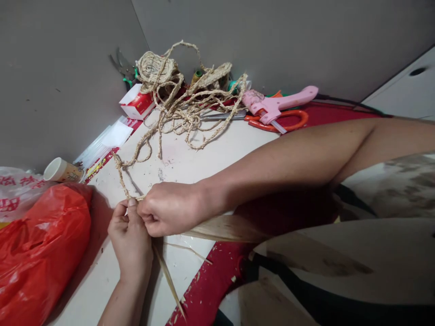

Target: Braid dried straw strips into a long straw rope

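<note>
Fingers (120, 209) of the left hand (132, 242) pinched the twisted, straw-coloured fibre cord (118, 167) left of centre; the right hand (174, 207) was curled closed, its hold hidden. Plenty seemed finished, heaped upper middle; flat, pale-tan strands (167, 275) below looked unworked.

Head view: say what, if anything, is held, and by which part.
The left hand pinches the braided cord at the lower end of its visible length; what the closed right hand grips is hidden.

Braided cord (118, 166) partly hidden by left hand (132, 235) and right hand (173, 209); red bag (57, 244) cut off at left
</note>
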Action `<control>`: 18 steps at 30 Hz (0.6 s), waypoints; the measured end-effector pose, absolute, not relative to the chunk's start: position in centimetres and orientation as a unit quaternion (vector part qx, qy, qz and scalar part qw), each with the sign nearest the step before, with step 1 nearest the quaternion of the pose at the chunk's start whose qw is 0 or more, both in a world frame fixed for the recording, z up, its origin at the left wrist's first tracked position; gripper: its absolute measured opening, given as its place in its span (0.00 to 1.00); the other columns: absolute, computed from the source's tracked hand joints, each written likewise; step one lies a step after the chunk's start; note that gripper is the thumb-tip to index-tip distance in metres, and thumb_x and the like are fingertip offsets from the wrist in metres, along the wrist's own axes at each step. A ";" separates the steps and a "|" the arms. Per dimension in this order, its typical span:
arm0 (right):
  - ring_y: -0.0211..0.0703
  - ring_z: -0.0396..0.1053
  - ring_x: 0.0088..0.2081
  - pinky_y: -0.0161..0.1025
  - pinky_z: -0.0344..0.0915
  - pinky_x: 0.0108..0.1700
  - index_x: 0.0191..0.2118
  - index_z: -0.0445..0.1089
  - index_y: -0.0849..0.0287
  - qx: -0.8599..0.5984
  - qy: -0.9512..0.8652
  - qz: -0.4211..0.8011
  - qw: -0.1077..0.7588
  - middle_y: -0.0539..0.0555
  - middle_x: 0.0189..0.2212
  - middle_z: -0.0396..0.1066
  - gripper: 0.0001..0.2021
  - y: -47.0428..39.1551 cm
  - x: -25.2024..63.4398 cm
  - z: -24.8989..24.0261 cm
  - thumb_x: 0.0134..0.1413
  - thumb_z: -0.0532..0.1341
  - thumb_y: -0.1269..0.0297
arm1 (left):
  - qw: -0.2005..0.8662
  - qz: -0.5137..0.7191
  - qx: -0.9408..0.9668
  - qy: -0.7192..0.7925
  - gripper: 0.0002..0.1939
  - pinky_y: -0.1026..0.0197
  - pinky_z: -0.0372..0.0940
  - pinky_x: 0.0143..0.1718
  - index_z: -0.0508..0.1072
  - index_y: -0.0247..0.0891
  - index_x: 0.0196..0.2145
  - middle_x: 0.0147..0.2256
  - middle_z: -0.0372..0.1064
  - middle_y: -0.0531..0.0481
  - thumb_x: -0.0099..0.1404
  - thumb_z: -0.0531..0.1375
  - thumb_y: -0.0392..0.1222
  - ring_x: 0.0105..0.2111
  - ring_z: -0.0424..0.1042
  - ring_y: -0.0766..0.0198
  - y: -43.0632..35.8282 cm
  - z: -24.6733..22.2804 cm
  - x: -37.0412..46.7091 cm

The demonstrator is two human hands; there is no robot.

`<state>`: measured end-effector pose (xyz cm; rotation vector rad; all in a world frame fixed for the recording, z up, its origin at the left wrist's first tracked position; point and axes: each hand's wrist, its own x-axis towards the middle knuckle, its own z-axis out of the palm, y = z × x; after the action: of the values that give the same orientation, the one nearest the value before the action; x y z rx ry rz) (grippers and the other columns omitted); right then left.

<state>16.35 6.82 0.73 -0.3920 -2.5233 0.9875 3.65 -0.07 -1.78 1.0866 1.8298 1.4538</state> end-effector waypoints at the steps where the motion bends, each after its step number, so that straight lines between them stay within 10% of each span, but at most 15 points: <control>1: 0.33 0.54 0.23 0.34 0.51 0.28 0.22 0.67 0.63 -0.133 -0.910 0.341 0.195 0.50 0.20 0.65 0.07 6.8 16.4 0.8 0.47 0.55 0.74 | 0.283 0.546 0.401 0.678 0.07 0.70 0.57 0.22 0.68 0.37 0.27 0.20 0.65 0.58 0.59 0.62 0.41 0.20 0.61 0.71 -0.1 -1.8 3.7; 9: 0.35 0.57 0.23 0.35 0.50 0.27 0.29 0.71 0.67 -0.222 -0.910 0.313 0.159 0.55 0.24 0.70 0.08 8.1 16.7 1.0 0.50 0.56 0.71 | 0.285 0.534 0.392 0.692 0.14 0.70 0.50 0.17 0.64 0.38 0.25 0.18 0.56 0.60 0.62 0.59 0.48 0.17 0.53 0.72 -0.4 -1.5 3.5; 18: 0.30 0.60 0.23 0.28 0.58 0.27 0.28 0.60 0.63 -0.141 -0.674 0.686 0.232 0.47 0.20 0.65 0.07 10.3 16.7 1.8 0.58 0.54 0.73 | 0.333 0.537 0.366 0.684 0.13 0.70 0.47 0.15 0.66 0.39 0.29 0.18 0.56 0.60 0.60 0.61 0.50 0.15 0.51 0.73 -0.4 -2.4 2.8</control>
<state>16.70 10.28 1.82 -0.3885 -1.8529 1.8862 2.82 -0.38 -2.36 0.9550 1.7856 1.4021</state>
